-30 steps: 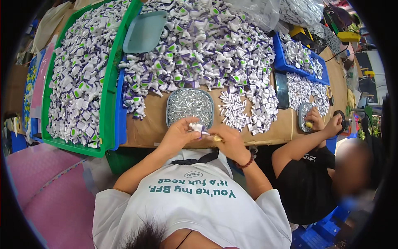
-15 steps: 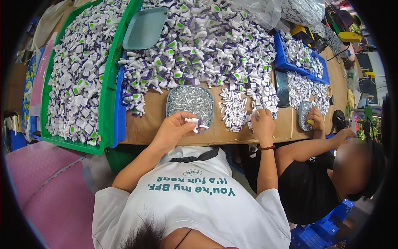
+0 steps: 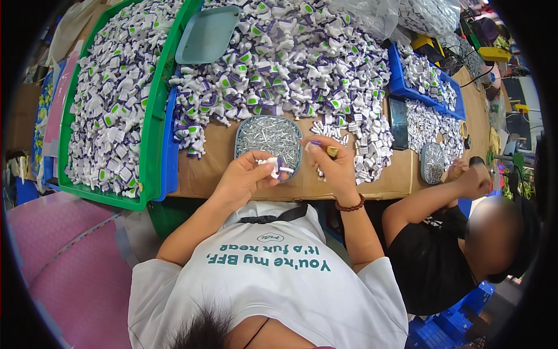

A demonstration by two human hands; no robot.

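Note:
My left hand (image 3: pixel 243 181) pinches a white and purple plastic toy part (image 3: pixel 273 167) in front of the tray of metal pins (image 3: pixel 268 119). To its right, my right hand (image 3: pixel 332 166) is closed with thumb and index finger on a small white and purple piece (image 3: pixel 314 143). A brass-yellow thing (image 3: pixel 332 151) shows among the right hand's fingers; its kind is unclear. Small white plastic pieces (image 3: pixel 323 131) lie just behind and beside the right hand. Beyond both hands spreads a large heap of white, purple and green toy parts (image 3: pixel 285 64).
A green crate (image 3: pixel 152 116) full of like parts stands at left. An empty grey-blue tray (image 3: pixel 207 36) rests against the heap. At right are a dark flat phone-like object (image 3: pixel 398 122), a blue bin (image 3: pixel 427 87), a small pin tray (image 3: pixel 423 163) and a co-worker in black (image 3: pixel 427 256).
My right hand has moved left from the small white pieces, toward my left hand, with a small piece between its fingers. The co-worker's hand has lifted away from the small pin tray.

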